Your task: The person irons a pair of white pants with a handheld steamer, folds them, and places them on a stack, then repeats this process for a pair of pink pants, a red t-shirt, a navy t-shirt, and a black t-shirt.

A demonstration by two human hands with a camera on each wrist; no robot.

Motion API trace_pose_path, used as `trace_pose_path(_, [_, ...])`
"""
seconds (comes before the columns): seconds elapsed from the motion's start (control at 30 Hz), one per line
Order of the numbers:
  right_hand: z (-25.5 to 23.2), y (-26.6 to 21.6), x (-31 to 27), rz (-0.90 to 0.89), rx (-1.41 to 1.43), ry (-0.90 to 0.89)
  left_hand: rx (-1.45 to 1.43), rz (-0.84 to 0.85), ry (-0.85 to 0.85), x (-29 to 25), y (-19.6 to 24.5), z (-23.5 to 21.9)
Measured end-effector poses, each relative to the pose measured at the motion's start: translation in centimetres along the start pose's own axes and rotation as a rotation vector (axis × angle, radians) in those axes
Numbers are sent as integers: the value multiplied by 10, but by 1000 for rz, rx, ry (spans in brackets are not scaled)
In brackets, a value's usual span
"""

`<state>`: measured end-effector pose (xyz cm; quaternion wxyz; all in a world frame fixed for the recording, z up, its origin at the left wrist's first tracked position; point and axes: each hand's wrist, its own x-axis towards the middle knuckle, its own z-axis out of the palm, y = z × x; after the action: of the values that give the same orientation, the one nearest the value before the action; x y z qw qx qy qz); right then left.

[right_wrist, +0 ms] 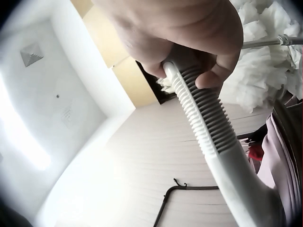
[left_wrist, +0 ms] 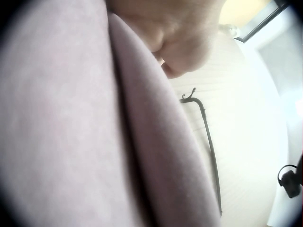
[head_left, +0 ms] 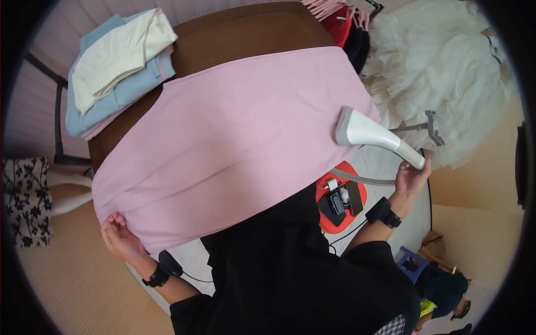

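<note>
A pink garment [head_left: 223, 128] is spread over a dark wooden table [head_left: 251, 25] and hangs past its near edge. At the garment's lower left corner, my left hand [head_left: 120, 239] pinches the hem with curled fingers. In the left wrist view the pink cloth [left_wrist: 61, 118] fills much of the picture, with a fold running below the hand [left_wrist: 175, 38]. My right hand [head_left: 412, 177] grips the ribbed handle end of a white garment steamer [head_left: 368, 132]. The steamer's head lies over the right part of the garment. In the right wrist view, fingers wrap the ribbed handle [right_wrist: 203, 113].
Folded clothes [head_left: 120, 67] are stacked at the table's left end. A grey hose [head_left: 365, 180] runs below the steamer, near a red stool [head_left: 333, 228] holding small devices. White tulle dresses [head_left: 435, 72] and a metal stand [head_left: 432, 129] are to the right. Another person [head_left: 444, 287] is at lower right.
</note>
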<state>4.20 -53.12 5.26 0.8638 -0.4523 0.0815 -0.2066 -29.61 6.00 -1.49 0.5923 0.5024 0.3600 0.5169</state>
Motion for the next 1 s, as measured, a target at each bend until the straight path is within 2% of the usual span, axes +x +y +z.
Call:
trace_pose_path(0.1, [-27, -3, 11, 48, 205, 229, 20, 17, -18, 2, -5, -4])
trace_pose_path(0.17, [-43, -2, 20, -47, 321, 223, 9, 29, -66, 5, -9, -6])
trace_pose_path(0.23, [-40, -8, 23, -128, 517, 203, 56, 14, -19, 6, -8, -7])
trace_pose_path(0.27, [-42, -14, 31, -153, 525, 209, 40, 14, -40, 7, -9, -8])
trace_pose_path(0.37, [-57, -22, 61, -250, 852, 235, 28, 5, -47, 7, -8, -9])
trace_pose_path(0.6, [-106, -19, 150, -444, 803, 245, 20, -8, -41, 6, -5, -4])
trace_pose_path(0.83, [-106, -25, 169, -478, 821, 218, 43, 3, -29, 8, -8, -8])
trace_pose_path(1.0, [-107, 8, 168, -437, 814, 249, 77, 10, -18, 5, -6, -3])
